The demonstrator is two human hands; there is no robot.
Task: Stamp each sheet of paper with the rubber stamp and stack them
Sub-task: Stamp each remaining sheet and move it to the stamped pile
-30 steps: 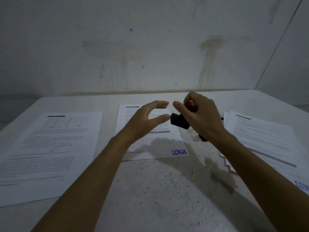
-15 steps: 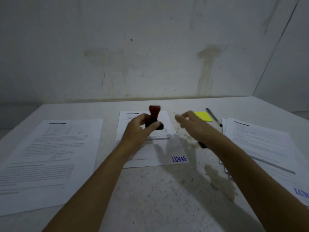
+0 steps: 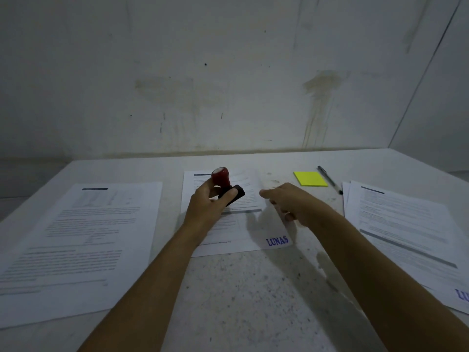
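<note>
Our left hand (image 3: 208,201) grips the rubber stamp (image 3: 226,184) by its black base, red handle tipped up, above the middle sheet (image 3: 236,232). Our right hand (image 3: 291,204) hangs over that sheet's right edge with fingers loose, holding nothing. The middle sheet already has a blue "LUNAS" mark (image 3: 278,241) in its near corner, so we think it is done. The pile on the right (image 3: 406,229) shows blue letters at its near corner too, so its top page looks stamped. The sheet on the left (image 3: 76,237) shows no blue mark, so we think it still needs stamping. The middle sheet is not on the pile yet.
</note>
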